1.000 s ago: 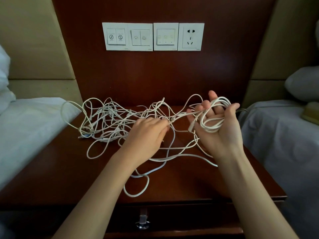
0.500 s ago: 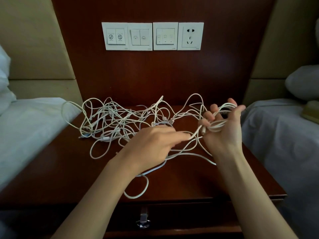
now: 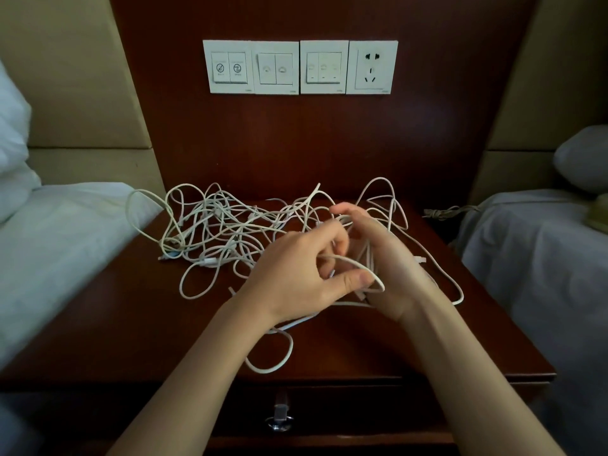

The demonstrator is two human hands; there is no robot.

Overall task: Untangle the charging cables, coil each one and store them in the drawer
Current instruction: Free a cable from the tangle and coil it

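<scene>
Cable tangle (image 3: 223,232) sprawls left of both hands, nearer left hand (image 3: 296,278), which pinches loop (image 3: 355,263); right hand (image 3: 391,271) curled round wound strands (image 3: 369,250). Guess slack comes from left.

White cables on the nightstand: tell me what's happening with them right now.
A person is sorting the tangled white charging cables on the dark wooden nightstand. The right hand holds a few loops of cable, and the left hand pinches one strand beside it. Most of the cables lie in a knotted heap toward the back left. The drawer below, with its metal pull, is closed, and no finished coil is in sight.
</scene>
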